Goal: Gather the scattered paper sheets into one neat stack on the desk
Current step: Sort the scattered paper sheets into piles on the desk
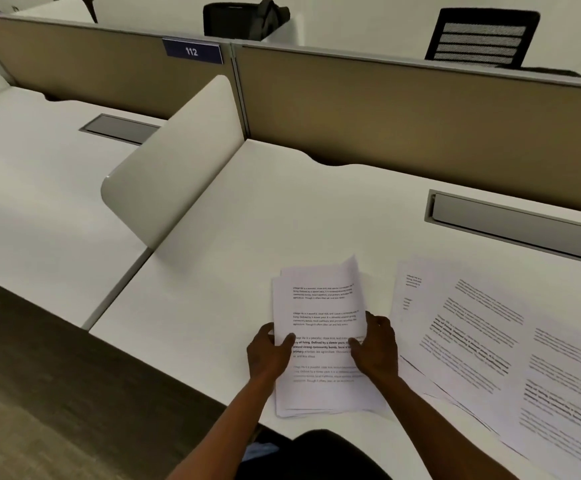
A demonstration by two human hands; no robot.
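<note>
A bundle of printed paper sheets (320, 306) is held between both hands above the white desk (219, 271). Its edges are uneven and the top right corner curls up. My left hand (270, 351) grips the bundle's left edge with the thumb on the top page. My right hand (375, 346) grips the right edge the same way. To the right, several loose printed sheets (489, 341) lie fanned and overlapping on the desk, reaching the frame's right and lower edge.
A curved white side divider (174, 161) stands at the desk's left. A tan partition (403, 109) with a "112" sign (192, 51) runs along the back. A grey cable tray (517, 223) is set into the desk's far right. Black chairs stand beyond the partition.
</note>
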